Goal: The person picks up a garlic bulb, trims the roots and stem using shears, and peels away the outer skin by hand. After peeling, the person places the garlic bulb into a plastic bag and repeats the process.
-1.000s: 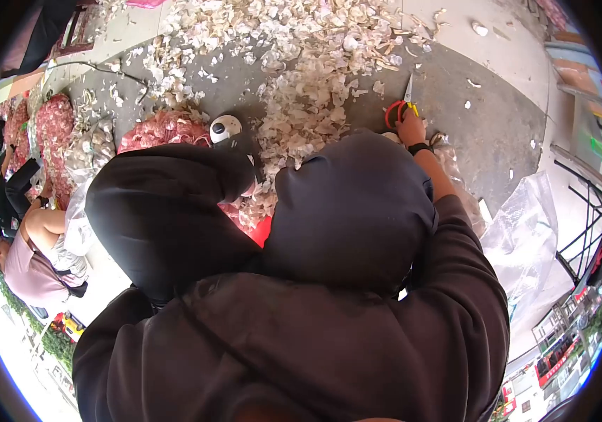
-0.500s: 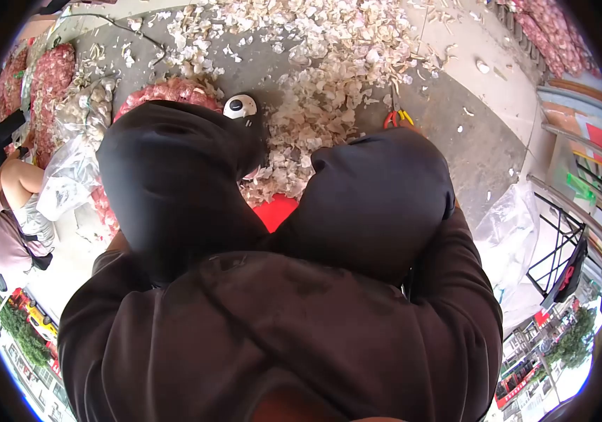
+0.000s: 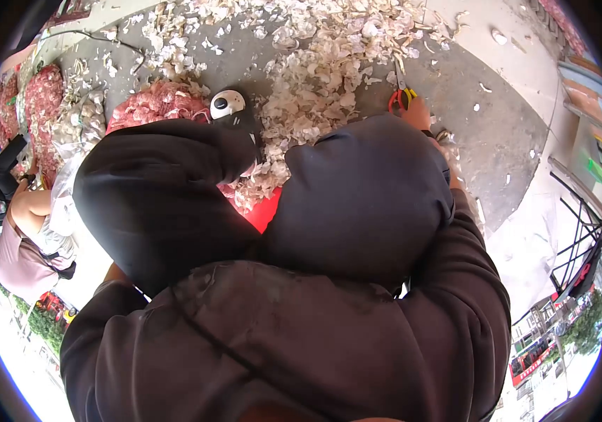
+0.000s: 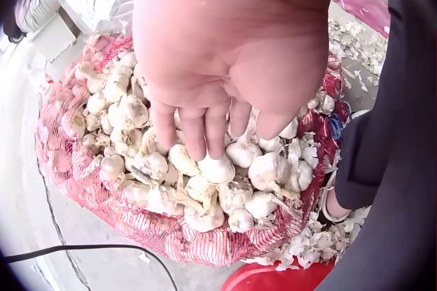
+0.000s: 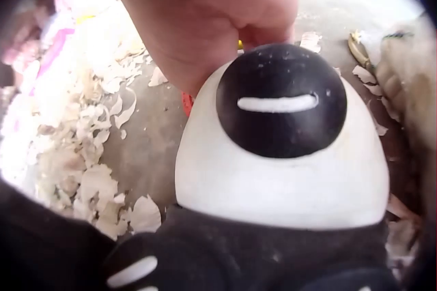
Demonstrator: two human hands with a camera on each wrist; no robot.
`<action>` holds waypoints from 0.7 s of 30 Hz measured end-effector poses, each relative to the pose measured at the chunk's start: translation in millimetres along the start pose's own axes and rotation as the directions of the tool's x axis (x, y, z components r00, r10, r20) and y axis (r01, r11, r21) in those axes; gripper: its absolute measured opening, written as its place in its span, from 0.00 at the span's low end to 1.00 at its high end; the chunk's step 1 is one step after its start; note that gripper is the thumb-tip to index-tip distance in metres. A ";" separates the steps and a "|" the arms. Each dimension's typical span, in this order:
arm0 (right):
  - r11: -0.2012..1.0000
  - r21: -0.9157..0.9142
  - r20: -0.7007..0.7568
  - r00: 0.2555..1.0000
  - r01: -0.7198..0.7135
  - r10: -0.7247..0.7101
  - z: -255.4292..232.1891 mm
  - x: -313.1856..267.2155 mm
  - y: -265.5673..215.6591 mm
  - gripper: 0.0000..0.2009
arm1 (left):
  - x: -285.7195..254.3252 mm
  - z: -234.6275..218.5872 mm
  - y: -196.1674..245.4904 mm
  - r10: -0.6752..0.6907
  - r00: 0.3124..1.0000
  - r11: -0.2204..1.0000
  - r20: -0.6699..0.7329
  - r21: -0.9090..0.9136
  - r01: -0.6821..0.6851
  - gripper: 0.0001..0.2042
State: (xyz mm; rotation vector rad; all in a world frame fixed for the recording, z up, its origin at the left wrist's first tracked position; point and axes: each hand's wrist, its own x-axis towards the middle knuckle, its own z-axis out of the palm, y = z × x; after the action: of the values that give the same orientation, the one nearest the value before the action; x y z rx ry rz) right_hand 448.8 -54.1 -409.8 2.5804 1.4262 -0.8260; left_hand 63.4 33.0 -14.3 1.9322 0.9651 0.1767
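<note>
In the head view my right hand (image 3: 415, 112) is at the red and yellow handles of a pair of scissors (image 3: 401, 91), gripping them. The blades point away over the grey floor. From the right wrist, a white shoe toe with a black nose (image 5: 287, 182) covers the fingers and most of the scissors. My left hand (image 4: 229, 59) reaches palm-down over a red mesh sack (image 4: 75, 168) of garlic bulbs (image 4: 263, 171). Its fairly straight fingertips touch one white garlic bulb (image 4: 216, 169) among the others. My left knee hides this hand in the head view.
Papery garlic skins (image 3: 308, 98) cover the floor ahead and between my feet. Another such shoe (image 3: 227, 104) is on my left foot. Clear plastic sheeting (image 3: 526, 246) lies to the right. More filled sacks (image 3: 44, 105) and a seated person (image 3: 23, 260) are at the left.
The head view has shifted back and forth. The scissors stay near my right knee with the right hand at their handles, which was mostly behind the knee half a second ago.
</note>
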 end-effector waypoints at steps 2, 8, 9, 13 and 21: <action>0.997 0.073 0.061 0.998 -0.019 0.015 -22.7 -7.9 -10.2 0.27 | 4.2 -0.1 3.6 -0.007 1.000 1.000 0.018 0.008 0.007 0.12; 0.993 0.023 0.113 0.986 0.119 -0.121 -29.7 -1.2 -22.3 0.29 | -11.2 -6.8 -4.0 -0.110 0.994 0.993 0.019 -0.050 0.111 0.12; 0.992 0.009 0.130 0.983 0.126 -0.126 -28.3 3.0 -25.0 0.30 | -18.2 -9.3 -8.9 -0.147 0.989 0.987 0.011 -0.066 0.147 0.12; 0.989 0.056 0.031 0.990 0.135 -0.137 -53.5 -7.2 -46.5 0.37 | -53.4 -14.1 -40.4 -0.322 0.946 0.934 -0.049 -0.178 0.309 0.12; 0.752 0.631 -0.060 0.978 0.191 -0.198 -199.0 -32.8 -61.0 0.35 | -119.8 24.7 -113.4 -0.583 0.808 0.693 -0.089 -0.573 0.438 0.11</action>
State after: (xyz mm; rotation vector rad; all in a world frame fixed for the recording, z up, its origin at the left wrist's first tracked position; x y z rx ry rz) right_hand 468.9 18.5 -213.1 2.8839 1.6578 -1.6016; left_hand -68.8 -37.6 -87.5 1.0832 1.4352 0.3391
